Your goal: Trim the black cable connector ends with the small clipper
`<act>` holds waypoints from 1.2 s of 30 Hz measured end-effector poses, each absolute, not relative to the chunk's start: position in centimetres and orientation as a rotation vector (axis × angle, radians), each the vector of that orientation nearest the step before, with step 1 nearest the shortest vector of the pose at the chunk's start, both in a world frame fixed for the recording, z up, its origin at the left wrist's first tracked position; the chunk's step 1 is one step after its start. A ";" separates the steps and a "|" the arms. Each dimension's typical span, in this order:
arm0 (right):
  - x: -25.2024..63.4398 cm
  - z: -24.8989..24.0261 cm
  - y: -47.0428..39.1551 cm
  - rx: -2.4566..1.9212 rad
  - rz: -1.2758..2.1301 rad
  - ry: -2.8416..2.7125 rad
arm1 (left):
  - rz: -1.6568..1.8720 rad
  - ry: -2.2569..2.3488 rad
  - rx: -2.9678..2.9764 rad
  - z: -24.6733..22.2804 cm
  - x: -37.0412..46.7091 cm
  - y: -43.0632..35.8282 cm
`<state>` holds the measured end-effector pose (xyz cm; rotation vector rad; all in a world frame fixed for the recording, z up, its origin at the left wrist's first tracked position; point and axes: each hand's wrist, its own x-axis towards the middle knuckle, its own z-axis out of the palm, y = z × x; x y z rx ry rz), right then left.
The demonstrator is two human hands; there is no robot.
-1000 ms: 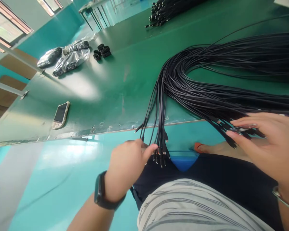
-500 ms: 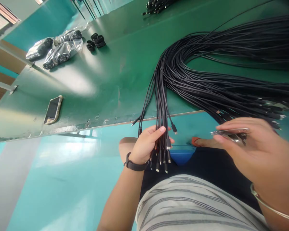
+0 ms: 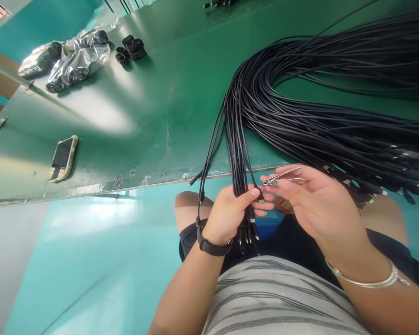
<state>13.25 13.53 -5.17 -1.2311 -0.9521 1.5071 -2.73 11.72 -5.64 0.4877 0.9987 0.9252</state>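
Observation:
A thick bundle of black cables [image 3: 265,88] curves over the green table, and its near ends hang past the front edge. My left hand [image 3: 232,211] is closed round that hanging bunch, thumb on top, with the metal-tipped connectors [image 3: 249,232] below it. Between the thumb and fingers of my right hand [image 3: 314,200] is a small silver metal tool [image 3: 282,177], perhaps a nail clipper. Its tip is close to my left fingers, beside a connector at the right of the bunch. A few cables hang apart, left of my left hand.
On the green table [image 3: 143,130] lie a phone [image 3: 63,158], plastic-wrapped bundles [image 3: 77,65] and small black coils [image 3: 131,49]. More connector ends [image 3: 401,172] spread at the right, near the table's front edge. Other black items [image 3: 219,3] lie at the far edge of view.
My right hand has moved left with the metal tool, up to my left hand. My left hand has shifted slightly right with the cables. The whole view has also shifted a little.

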 end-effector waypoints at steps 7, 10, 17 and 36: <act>12.4 -3.8 13.9 -1.154 1.642 -0.792 | 0.894 0.841 0.432 -5.4 -3.7 11.6; 12.2 -3.4 13.8 -1.198 1.633 -0.787 | 0.904 0.833 0.456 -5.4 -3.8 11.6; 12.1 -3.5 13.6 -1.237 1.655 -0.836 | 0.907 0.804 0.471 -5.8 -4.1 11.6; 11.9 -3.9 13.3 -1.327 1.577 -0.825 | 0.857 0.816 0.447 -5.9 -4.2 11.6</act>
